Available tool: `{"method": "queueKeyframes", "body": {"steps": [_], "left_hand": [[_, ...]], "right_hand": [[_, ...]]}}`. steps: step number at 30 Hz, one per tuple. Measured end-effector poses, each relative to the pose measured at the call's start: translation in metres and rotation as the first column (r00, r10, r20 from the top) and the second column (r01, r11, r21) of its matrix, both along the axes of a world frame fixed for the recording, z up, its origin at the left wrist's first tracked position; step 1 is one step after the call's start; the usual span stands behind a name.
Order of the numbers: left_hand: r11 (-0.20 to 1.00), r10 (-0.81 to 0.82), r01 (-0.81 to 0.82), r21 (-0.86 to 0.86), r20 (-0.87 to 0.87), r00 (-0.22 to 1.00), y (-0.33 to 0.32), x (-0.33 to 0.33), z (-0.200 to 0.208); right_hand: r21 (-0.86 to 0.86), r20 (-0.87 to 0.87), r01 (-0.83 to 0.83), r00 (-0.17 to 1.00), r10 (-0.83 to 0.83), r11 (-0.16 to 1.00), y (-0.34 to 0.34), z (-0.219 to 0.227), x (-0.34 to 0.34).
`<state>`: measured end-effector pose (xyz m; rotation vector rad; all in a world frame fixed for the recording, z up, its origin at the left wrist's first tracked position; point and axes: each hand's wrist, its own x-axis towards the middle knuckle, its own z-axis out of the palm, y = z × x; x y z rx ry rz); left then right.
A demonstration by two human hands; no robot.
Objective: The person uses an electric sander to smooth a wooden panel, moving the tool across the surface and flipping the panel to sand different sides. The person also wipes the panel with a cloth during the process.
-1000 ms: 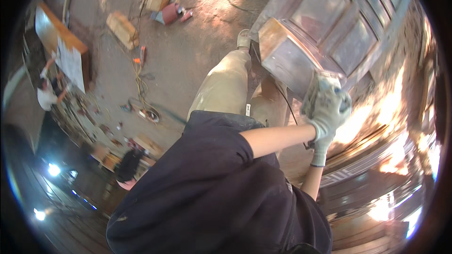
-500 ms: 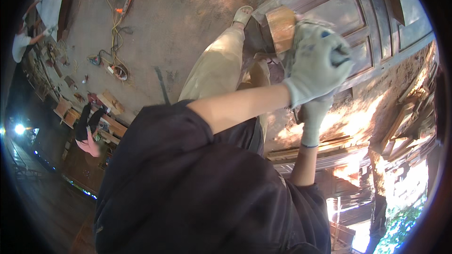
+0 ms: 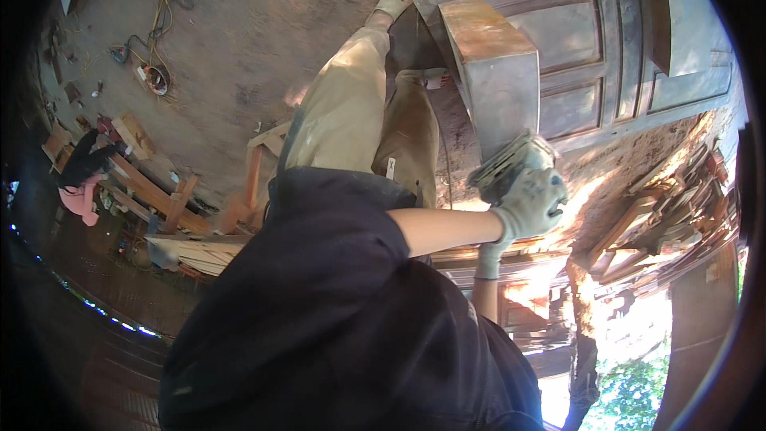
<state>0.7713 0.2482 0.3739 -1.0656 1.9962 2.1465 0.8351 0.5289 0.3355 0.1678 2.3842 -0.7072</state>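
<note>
My gloved left hand (image 3: 533,201) is closed around a dusty grey, flat-faced tool (image 3: 511,161) that looks like a hand sander. The tool is at the near end of a wooden piece (image 3: 501,92) with a grey side and a bare brown top; I cannot tell whether they touch. My right hand (image 3: 489,259), also gloved, is lower and mostly behind the left one. Its fingers are hidden, so its grip does not show. Beyond the wooden piece lies a grey-brown panelled door (image 3: 566,104).
Scrap wood (image 3: 662,223) is heaped on the right beside a rough post (image 3: 582,311). A yellowish cord (image 3: 163,20) trails over the floor at upper left. A person in pink (image 3: 80,195) is among planks at far left. A wooden frame (image 3: 255,168) stands left of my legs.
Both my hands have come nearer to my body, off the wooden piece's far part, whose brown top now shows. My view has turned and shifted; the person at upper left is out of it.
</note>
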Motion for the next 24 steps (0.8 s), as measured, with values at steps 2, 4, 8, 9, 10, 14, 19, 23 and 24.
{"method": "queueKeyframes", "body": {"steps": [2, 4, 8, 9, 10, 14, 19, 23, 24], "left_hand": [[0.998, 0.064, -0.063, -0.022, 0.033, 0.997, -0.007, 0.021, -0.004], [0.983, 0.166, -0.165, -0.082, 0.014, 0.986, -0.034, 0.046, -0.002], [0.911, 0.369, -0.385, -0.149, -0.123, 0.921, -0.121, 0.062, -0.015], [0.897, 0.437, -0.440, -0.038, -0.072, 0.897, -0.134, 0.061, -0.019], [0.865, 0.500, -0.494, 0.089, -0.069, 0.863, -0.155, 0.056, -0.018], [0.777, 0.629, -0.607, 0.168, -0.171, 0.758, -0.203, 0.031, -0.024], [0.805, 0.594, -0.575, 0.149, -0.198, 0.780, -0.140, -0.006, -0.033], [0.890, 0.287, -0.320, -0.324, -0.145, 0.947, -0.051, -0.010, -0.011], [0.916, 0.273, -0.289, -0.277, -0.098, 0.957, -0.028, -0.011, -0.005]], "right_hand": [[-0.011, 0.101, 0.227, 0.969, -0.225, 0.974, -0.050, 0.009, 0.011], [0.112, 0.106, -0.110, 0.990, 0.099, 0.988, -0.101, 0.007, 0.008], [0.008, -0.062, -0.581, 0.812, 0.580, 0.814, -0.252, 0.028, -0.020], [-0.087, -0.137, -0.606, 0.794, 0.593, 0.791, -0.275, 0.023, -0.027], [-0.186, -0.206, -0.631, 0.774, 0.598, 0.753, -0.298, 0.018, -0.033], [-0.161, 0.012, -0.460, 0.884, 0.468, 0.873, -0.366, 0.043, -0.065], [-0.348, -0.041, -0.287, 0.956, 0.291, 0.893, -0.293, 0.025, -0.066], [-0.076, 0.114, -0.266, 0.955, 0.273, 0.961, -0.189, 0.035, -0.073], [-0.028, 0.104, -0.231, 0.967, 0.232, 0.973, -0.151, 0.026, -0.068]]}}
